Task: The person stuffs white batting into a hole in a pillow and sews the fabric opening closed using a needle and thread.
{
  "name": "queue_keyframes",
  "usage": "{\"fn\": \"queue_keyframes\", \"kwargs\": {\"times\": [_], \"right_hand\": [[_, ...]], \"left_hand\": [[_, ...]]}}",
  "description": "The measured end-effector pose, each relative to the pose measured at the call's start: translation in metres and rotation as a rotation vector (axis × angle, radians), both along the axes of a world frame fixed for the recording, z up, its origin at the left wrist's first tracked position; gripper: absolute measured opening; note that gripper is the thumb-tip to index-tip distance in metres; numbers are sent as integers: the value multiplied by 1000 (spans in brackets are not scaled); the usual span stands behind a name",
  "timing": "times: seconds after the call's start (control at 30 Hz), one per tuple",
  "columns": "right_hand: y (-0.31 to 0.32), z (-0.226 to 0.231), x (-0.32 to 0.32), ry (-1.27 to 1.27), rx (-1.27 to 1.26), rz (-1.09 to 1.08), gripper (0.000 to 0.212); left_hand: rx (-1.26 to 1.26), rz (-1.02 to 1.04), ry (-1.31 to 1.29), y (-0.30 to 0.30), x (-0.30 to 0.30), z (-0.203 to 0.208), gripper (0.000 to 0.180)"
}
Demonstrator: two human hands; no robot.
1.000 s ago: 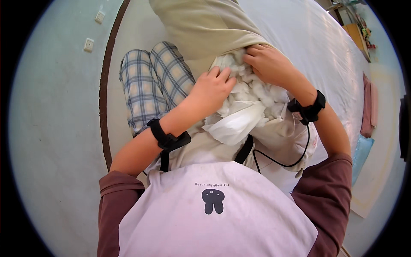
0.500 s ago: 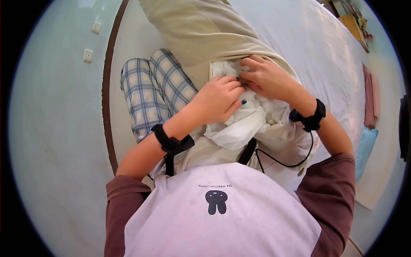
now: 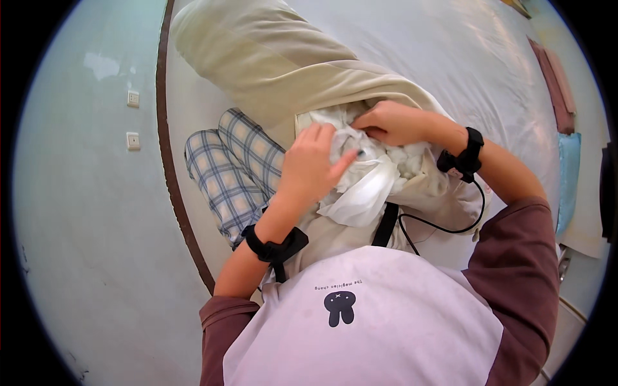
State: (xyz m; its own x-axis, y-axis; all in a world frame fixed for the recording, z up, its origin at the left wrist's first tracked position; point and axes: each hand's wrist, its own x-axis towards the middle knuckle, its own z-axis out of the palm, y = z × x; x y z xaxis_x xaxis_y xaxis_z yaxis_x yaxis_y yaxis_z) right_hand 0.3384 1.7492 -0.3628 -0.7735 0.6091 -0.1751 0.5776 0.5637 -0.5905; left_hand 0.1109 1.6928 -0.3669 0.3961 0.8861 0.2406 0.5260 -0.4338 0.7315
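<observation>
A long beige stuffed cushion lies across my lap with its cover gaping at the near end. White fluffy stuffing fills the gap. A thin white fabric piece hangs out over the near edge. My right hand has its fingers curled into the stuffing at the upper side of the opening, gripping some of it; the fingertips are partly hidden. Over the left edge of the opening is my left hand, slightly blurred, its thumb stretched away from the fingers, with nothing visible in it.
Blue-and-cream plaid fabric covers two long shapes left of the cushion. Beneath lies a bed with a pale sheet. A black cable loops below my right wrist. Folded pink and blue cloth lie along the far right.
My left hand has drawn back from the stuffing and its thumb has spread. My right hand stays at the opening, fingers more curled. The whole view has shifted and turned a little.
</observation>
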Motion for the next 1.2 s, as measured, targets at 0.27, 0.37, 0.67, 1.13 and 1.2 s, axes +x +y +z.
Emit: {"fn": "queue_keyframes", "kwargs": {"times": [0.27,0.37,0.67,1.13,1.2], "right_hand": [[-11,55,10,397,-548,-306,43],[-24,72,20,175,-524,-518,36],[-82,62,4,452,-578,-718,40],[-117,38,92,492,-128,-1290,11],[-124,35,106,437,-193,-1324,12]], "left_hand": [[-527,47,-239,35,0,4,15],[-945,22,-1029,60,25,43,19],[-1237,-12,-1394,115,70,6,36],[-1198,12,-1350,137,14,-23,17],[-1183,-56,-1385,136,4,-30,12]]}}
